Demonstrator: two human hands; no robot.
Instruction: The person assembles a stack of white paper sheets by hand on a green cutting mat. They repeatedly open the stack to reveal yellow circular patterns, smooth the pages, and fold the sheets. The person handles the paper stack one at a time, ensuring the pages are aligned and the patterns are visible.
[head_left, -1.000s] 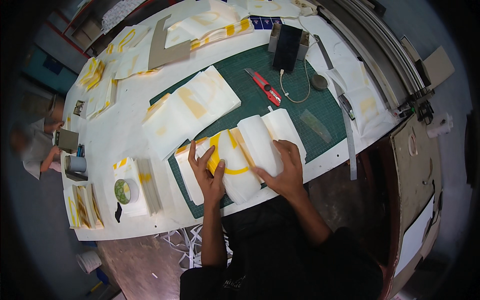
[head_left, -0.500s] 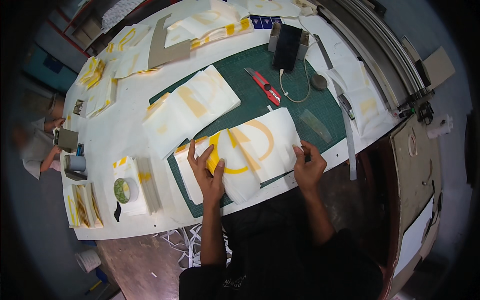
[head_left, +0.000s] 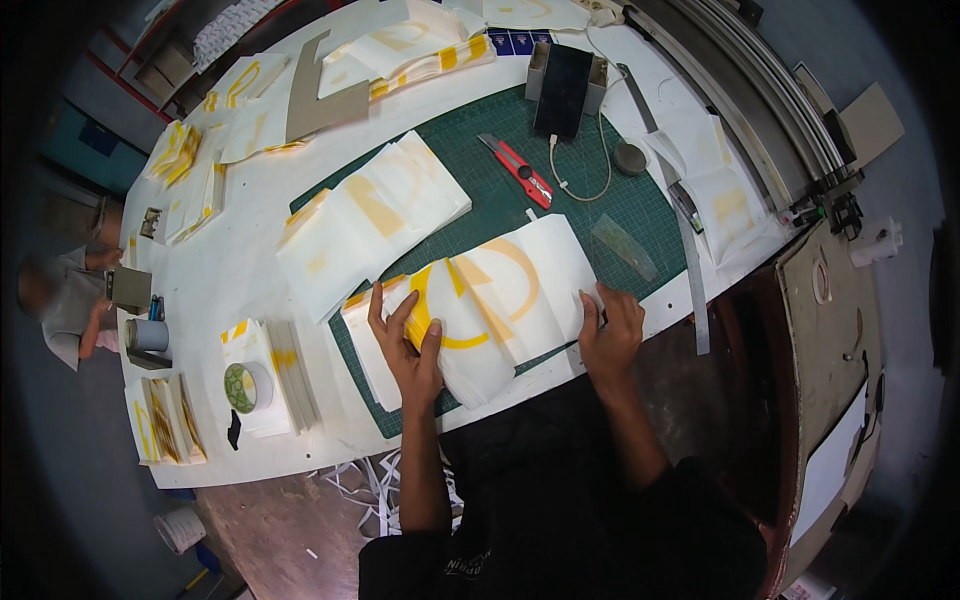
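In front of me, a stack of white paper sheets (head_left: pixel 546 262) printed with yellow and orange shapes lies folded or fanned over the green cutting mat (head_left: pixel 480 122). My left hand (head_left: pixel 408 345) rests on the left part of the sheets, fingers spread, thumb on the yellow print. At the right edge of the paper, my right hand (head_left: pixel 612 330) has its fingers curled, thumb and forefinger at the sheet's corner. A second printed stack (head_left: pixel 385 205) lies beyond my left hand. Nearby on the mat are a red utility knife (head_left: pixel 518 172) and a clear plastic strip (head_left: pixel 623 246).
A phone (head_left: pixel 563 92) with a cable leans on a grey block. A metal ruler (head_left: pixel 694 290) runs along the right. Further left stand a round tub (head_left: pixel 246 386) on a paper pile and a grey board (head_left: pixel 330 105). A person (head_left: pixel 75 300) is at the far left edge.
My right hand has turned and its fingers have curled in closer at the paper's right edge. The left hand keeps its place on the sheets. The whole view has shifted slightly.
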